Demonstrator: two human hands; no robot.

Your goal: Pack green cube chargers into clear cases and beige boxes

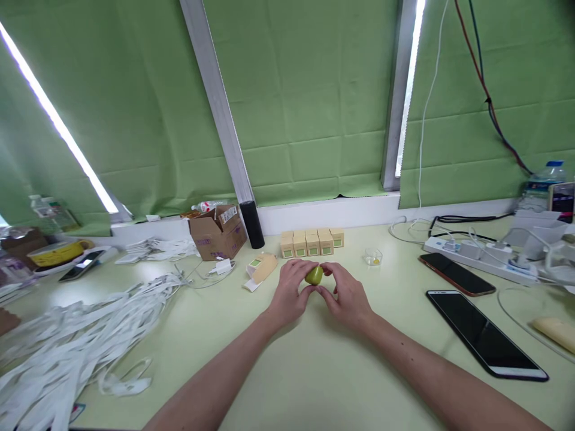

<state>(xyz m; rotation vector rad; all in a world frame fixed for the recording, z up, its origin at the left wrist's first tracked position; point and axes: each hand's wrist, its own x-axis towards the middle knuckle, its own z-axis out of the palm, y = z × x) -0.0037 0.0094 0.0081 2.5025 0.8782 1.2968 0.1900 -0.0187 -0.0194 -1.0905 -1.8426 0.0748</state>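
A small, shiny green rounded object (314, 275) is held up between both hands, just above the table. My left hand (293, 288) has its fingers curled round the object's left side. On the other side, my right hand (345, 291) pinches it with thumb and fingertips. The two thumbs meet below it, and the fingers hide part of its outline. Behind the hands stands a row of small tan boxes (313, 244) with green squares on their fronts. Left of my left hand lies an opened tan carton (261, 268) with a flap sticking out.
A small clear container (372, 257) with something yellow in it sits behind right. Two phones (458, 273) and a power strip (480, 254) lie rightward. At left are a heap of white straps (90, 341), a cardboard box (218, 232) and a black cylinder (252, 224).
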